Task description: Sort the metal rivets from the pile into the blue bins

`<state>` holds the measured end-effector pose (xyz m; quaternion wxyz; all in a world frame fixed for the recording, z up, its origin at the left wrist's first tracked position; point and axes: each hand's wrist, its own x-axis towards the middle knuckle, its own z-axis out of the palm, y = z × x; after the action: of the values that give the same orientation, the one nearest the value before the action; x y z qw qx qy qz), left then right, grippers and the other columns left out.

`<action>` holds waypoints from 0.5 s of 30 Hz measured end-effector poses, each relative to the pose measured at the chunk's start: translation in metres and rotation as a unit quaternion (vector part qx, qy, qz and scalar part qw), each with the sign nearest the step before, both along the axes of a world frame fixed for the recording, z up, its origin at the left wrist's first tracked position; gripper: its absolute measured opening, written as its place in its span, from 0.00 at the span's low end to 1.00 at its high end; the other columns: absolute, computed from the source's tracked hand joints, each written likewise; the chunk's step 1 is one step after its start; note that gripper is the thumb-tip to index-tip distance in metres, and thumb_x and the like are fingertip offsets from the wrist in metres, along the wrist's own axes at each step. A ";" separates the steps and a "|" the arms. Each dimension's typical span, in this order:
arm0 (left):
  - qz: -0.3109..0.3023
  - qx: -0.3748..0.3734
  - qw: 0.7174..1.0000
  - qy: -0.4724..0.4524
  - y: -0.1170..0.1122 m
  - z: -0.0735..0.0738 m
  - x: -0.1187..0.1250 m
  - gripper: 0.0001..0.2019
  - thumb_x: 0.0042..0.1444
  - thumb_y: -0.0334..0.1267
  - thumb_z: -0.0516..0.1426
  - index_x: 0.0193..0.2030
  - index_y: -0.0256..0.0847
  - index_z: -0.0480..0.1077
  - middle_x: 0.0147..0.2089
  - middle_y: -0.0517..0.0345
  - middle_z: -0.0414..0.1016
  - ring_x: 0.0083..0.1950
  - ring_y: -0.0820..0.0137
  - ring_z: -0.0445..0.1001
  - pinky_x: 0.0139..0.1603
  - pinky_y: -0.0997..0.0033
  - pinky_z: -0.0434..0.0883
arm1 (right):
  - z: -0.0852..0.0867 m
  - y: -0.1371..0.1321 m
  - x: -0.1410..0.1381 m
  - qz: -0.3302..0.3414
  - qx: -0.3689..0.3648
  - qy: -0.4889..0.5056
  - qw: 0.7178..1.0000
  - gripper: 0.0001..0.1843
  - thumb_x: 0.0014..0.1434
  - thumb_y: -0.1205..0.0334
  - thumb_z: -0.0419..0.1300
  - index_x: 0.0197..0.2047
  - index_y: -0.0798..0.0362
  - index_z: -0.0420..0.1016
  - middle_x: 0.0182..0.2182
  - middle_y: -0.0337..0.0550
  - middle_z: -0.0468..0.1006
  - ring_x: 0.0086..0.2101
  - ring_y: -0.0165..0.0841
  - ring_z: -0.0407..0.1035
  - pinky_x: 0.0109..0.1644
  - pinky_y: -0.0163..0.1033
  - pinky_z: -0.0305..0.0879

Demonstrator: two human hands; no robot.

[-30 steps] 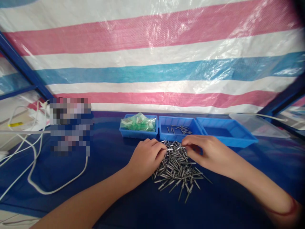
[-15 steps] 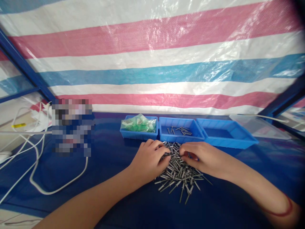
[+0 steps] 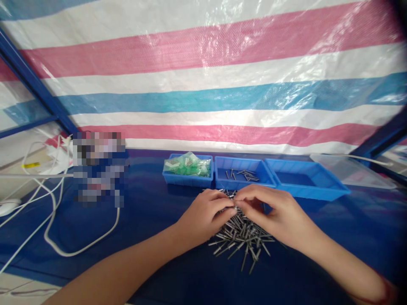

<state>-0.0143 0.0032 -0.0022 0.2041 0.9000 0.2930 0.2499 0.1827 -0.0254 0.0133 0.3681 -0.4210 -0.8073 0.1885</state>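
A heap of silver blind rivets [image 3: 243,231] with long thin pins lies loose on the blue tabletop. Over the upper part of this heap, my left hand [image 3: 206,214] comes in from the left with thumb and index finger pinched. My right hand [image 3: 270,207] meets it from the right, its thumb and index fingertip also pinched. The fingertips of both hands nearly touch. A small shiny bit of a rivet shows between them, mostly hidden by the fingers.
Behind the heap stand three blue bins in a row: one with green-marked plastic bags [image 3: 189,165], a middle bin [image 3: 219,180] with several rivets, and a right bin [image 3: 321,192]. A clear plastic sheet [image 3: 359,171] lies at right. White cables [image 3: 117,220] run along the left.
My right hand has moved left and its fingertips now meet those of my left hand above the rivets. The left thumb and index finger have closed together. The view has shifted slightly.
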 end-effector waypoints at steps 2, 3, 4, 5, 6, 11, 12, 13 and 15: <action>-0.007 -0.016 1.000 -0.022 0.000 0.000 0.001 0.10 0.64 0.38 0.51 0.43 0.40 0.73 0.46 0.53 0.75 0.47 0.67 0.70 0.51 0.68 0.65 | -0.002 0.000 -0.002 -0.006 0.006 0.010 1.000 0.05 0.62 0.63 0.55 0.38 0.50 0.73 0.30 0.41 0.76 0.27 0.29 0.67 0.29 0.34 0.64; -0.009 -0.025 0.999 -0.031 0.000 0.000 0.001 0.09 0.63 0.38 0.52 0.42 0.40 0.73 0.45 0.53 0.75 0.47 0.67 0.71 0.51 0.69 0.65 | -0.003 0.000 -0.002 -0.008 0.008 0.012 1.000 0.06 0.62 0.62 0.55 0.38 0.50 0.73 0.30 0.41 0.75 0.26 0.29 0.67 0.28 0.34 0.63; -0.009 -0.034 0.999 -0.038 -0.001 0.000 0.002 0.08 0.63 0.38 0.53 0.42 0.40 0.73 0.45 0.53 0.75 0.47 0.67 0.71 0.51 0.69 0.66 | -0.003 0.000 -0.003 -0.008 0.008 0.014 1.000 0.06 0.62 0.62 0.55 0.38 0.50 0.73 0.29 0.41 0.75 0.26 0.28 0.66 0.27 0.34 0.63; -0.006 -0.040 0.998 -0.045 -0.001 0.000 0.002 0.08 0.62 0.38 0.54 0.42 0.40 0.73 0.45 0.53 0.75 0.47 0.67 0.71 0.51 0.69 0.66 | -0.004 0.000 -0.003 -0.008 0.007 0.016 1.000 0.06 0.62 0.62 0.55 0.38 0.50 0.73 0.29 0.40 0.75 0.25 0.28 0.66 0.27 0.34 0.63; -0.002 -0.046 0.998 -0.050 -0.001 0.000 0.002 0.08 0.62 0.38 0.54 0.42 0.40 0.73 0.45 0.53 0.75 0.47 0.67 0.71 0.51 0.69 0.66 | -0.005 0.000 -0.003 -0.010 0.006 0.020 1.000 0.05 0.62 0.61 0.55 0.38 0.50 0.73 0.28 0.40 0.74 0.25 0.28 0.65 0.27 0.34 0.62; 0.026 -0.059 0.996 -0.067 -0.001 0.002 0.002 0.09 0.62 0.37 0.53 0.36 0.39 0.73 0.40 0.54 0.75 0.43 0.68 0.72 0.47 0.70 0.67 | -0.009 0.000 -0.005 -0.032 0.013 0.061 0.998 0.06 0.60 0.60 0.58 0.41 0.50 0.70 0.24 0.36 0.69 0.22 0.28 0.62 0.25 0.34 0.61; 0.030 -0.060 0.995 -0.069 0.000 0.002 0.002 0.09 0.62 0.37 0.53 0.35 0.39 0.73 0.40 0.54 0.74 0.42 0.69 0.72 0.46 0.70 0.67 | -0.009 0.000 -0.006 -0.028 0.015 0.059 0.998 0.06 0.60 0.60 0.58 0.40 0.50 0.70 0.25 0.37 0.69 0.22 0.27 0.61 0.25 0.34 0.60; 0.034 -0.059 0.995 -0.068 0.000 0.002 0.002 0.09 0.62 0.37 0.53 0.35 0.39 0.72 0.39 0.54 0.74 0.42 0.69 0.72 0.46 0.70 0.67 | -0.009 0.000 -0.006 -0.020 0.015 0.055 0.998 0.05 0.60 0.60 0.57 0.39 0.51 0.71 0.25 0.38 0.70 0.23 0.27 0.61 0.25 0.34 0.60; 0.036 -0.057 0.996 -0.060 0.000 0.002 0.002 0.08 0.61 0.38 0.54 0.35 0.39 0.72 0.39 0.54 0.74 0.42 0.68 0.72 0.45 0.70 0.67 | -0.008 0.000 -0.008 -0.003 0.017 0.049 0.999 0.03 0.61 0.63 0.57 0.37 0.51 0.71 0.27 0.39 0.70 0.23 0.27 0.61 0.26 0.35 0.60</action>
<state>-0.0121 0.0035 -0.0002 0.2628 0.8591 0.3263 0.2940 0.1749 -0.0258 0.0051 0.4146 -0.4075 -0.7903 0.1937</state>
